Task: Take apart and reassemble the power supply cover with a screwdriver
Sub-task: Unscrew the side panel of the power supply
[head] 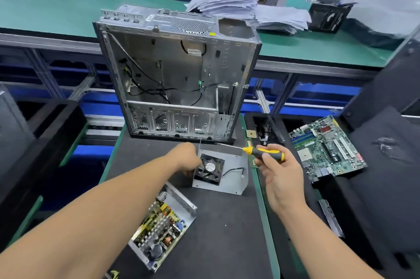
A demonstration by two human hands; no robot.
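My R hand (276, 166) holds the screwdriver (261, 151) by its yellow/black handle, fingers curled round it, shaft pointing left toward the base of the open PC case (179, 69), tip in the air just above the PSU cover (229, 176). The cover lies flat on the dark bench mat (216, 233), w/ its black fan (210, 168) facing up and a short cable off the fan's right side. My L hand (187, 158) is at the cover's left edge by the fan, knuckles toward me; can't tell what the fingers grip. The PSU body (162, 226), internals exposed, sits nearer me on the mat, apart from the cover. A motherboard (327, 146) lies to the right.
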